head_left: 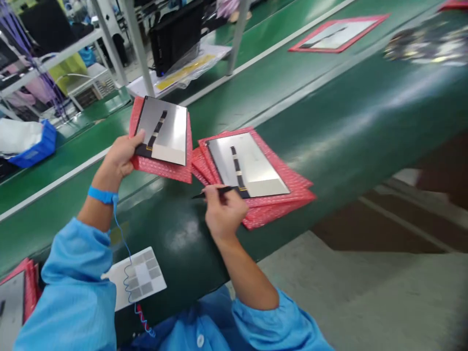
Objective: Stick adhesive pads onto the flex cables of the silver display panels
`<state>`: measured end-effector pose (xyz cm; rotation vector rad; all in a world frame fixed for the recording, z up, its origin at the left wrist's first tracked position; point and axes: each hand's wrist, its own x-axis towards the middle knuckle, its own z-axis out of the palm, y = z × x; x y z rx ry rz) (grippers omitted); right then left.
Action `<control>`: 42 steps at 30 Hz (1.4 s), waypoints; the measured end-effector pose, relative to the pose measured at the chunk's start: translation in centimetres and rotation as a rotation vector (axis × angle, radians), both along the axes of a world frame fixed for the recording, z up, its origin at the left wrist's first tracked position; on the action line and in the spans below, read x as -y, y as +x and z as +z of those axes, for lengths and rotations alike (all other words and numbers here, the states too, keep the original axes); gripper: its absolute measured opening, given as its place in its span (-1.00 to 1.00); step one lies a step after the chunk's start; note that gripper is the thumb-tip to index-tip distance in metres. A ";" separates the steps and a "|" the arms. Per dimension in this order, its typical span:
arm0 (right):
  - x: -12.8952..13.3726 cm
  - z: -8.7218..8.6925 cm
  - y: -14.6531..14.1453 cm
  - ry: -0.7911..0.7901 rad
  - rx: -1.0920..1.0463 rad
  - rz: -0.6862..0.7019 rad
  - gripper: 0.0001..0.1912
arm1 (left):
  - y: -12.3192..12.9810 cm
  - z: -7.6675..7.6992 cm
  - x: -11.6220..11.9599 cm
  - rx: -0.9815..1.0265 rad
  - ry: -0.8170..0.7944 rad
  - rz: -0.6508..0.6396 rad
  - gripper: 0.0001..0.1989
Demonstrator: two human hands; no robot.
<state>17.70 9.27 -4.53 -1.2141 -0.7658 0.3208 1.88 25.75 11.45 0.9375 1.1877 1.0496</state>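
Observation:
My left hand (pixel 123 152) grips a pink bubble-wrap sheet with a silver display panel (pixel 171 127) lying on it, thumb on the panel's left edge. This panel is raised above the green bench. My right hand (pixel 225 210) is closed around a thin black tool (pixel 199 196), whose pointed end sticks out to the left. Just beyond that hand, a second silver panel (pixel 258 161) rests on a fanned stack of pink bubble wrap (pixel 270 214). Both panels carry a dark strip on their backs.
A white card with grey squares (pixel 157 287) lies near my body. More wrapped panels (pixel 12 302) sit at the lower left. Farther along the line is another panel on pink wrap (pixel 340 34). A blue bin (pixel 36 148) and a black monitor (pixel 175 39) stand beyond.

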 end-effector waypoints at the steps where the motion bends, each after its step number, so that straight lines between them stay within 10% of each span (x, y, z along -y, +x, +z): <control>1: -0.1 -0.1 0.2 0.010 -0.083 -0.038 -0.69 | -1.2 -0.8 3.2 -0.028 0.024 0.029 -0.83; 7: -0.4 -1.0 1.8 0.024 -0.329 -0.161 -0.68 | -4.1 -8.7 20.4 -0.125 0.006 0.093 -0.50; 13: 0.5 -2.4 2.2 -0.023 -0.331 0.017 -0.68 | -4.2 -12.2 27.0 -0.501 0.010 -0.037 -0.58; 20: 2.6 -1.5 0.8 -0.110 -0.249 0.276 -0.79 | -10.7 -11.3 28.5 -1.102 0.231 -0.056 -0.74; 30: 0.8 0.0 -12.5 -0.269 -0.107 0.997 -0.50 | -16.3 -15.3 26.1 -1.386 0.399 -0.086 -0.64; 42: 1.4 0.2 -13.0 -0.420 0.010 0.955 -0.71 | -16.0 -14.9 25.7 -1.423 0.399 -0.146 -0.56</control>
